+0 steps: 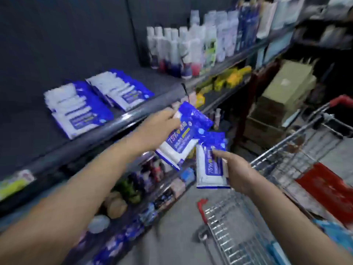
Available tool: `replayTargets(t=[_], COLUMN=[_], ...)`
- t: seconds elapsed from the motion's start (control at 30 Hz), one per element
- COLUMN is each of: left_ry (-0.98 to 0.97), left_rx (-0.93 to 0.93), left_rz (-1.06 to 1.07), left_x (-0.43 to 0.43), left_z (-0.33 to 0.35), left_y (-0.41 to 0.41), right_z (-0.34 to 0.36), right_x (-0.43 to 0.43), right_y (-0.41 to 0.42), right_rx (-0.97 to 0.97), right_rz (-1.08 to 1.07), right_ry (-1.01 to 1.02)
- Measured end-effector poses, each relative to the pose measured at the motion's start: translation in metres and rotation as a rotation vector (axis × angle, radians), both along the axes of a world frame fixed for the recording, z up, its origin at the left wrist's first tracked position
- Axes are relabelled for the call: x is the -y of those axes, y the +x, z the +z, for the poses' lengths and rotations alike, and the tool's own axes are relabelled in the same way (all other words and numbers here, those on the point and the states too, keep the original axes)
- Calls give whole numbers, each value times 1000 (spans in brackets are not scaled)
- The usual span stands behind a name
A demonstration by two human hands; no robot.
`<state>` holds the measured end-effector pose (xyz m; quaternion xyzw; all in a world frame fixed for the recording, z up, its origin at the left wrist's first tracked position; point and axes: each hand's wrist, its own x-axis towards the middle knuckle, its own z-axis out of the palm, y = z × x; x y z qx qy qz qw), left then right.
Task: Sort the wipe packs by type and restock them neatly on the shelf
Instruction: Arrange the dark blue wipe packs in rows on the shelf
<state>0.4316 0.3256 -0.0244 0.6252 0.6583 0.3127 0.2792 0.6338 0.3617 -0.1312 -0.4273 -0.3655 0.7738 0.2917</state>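
Note:
My left hand (pixel 155 129) grips a blue-and-white wipe pack (pixel 184 137) marked 75%, held tilted in the air just off the front edge of the dark shelf (pixel 107 129). My right hand (pixel 236 170) holds a second pack of the same kind (pixel 210 165) upright, lower and to the right, above the cart. On the shelf lie two overlapping rows of matching blue-and-white packs, one on the left (pixel 76 109) and one further back (pixel 120 89).
A wire shopping cart (pixel 248 217) with red handle stands at the lower right, holding something red (pixel 328 186). Bottles (pixel 181 50) line the shelf to the right of the packs. Lower shelves carry mixed goods. Cardboard boxes (pixel 280 96) are stacked down the aisle.

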Motion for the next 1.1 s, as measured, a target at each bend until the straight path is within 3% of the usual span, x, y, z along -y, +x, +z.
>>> replayTargets(t=[0.2,0.37,0.5,0.7,0.8,1.1], left_ry=[59,152,106,-118,-175,18], left_rx=[-46,-234,-249,-353,-487,-894], left_rz=[105,256,269,131,54,134], left_x=[29,4,-40,-131,-157,-186], left_z=[45,37,31,8,-3,-18], left_y=[-138,-203,-224,-217,-208,-233], right_z=[46,75,83,79,85,83], right_x=[1,-27,-74,-165,-204,-263], right_y=[-97,-135,-163,-202,-210,-239], right_rx=[128,82,34,-16,-104,-6], right_rz=[-76,-80,-58,17,55,134], right_ry=[320,363,317,233,165,252])
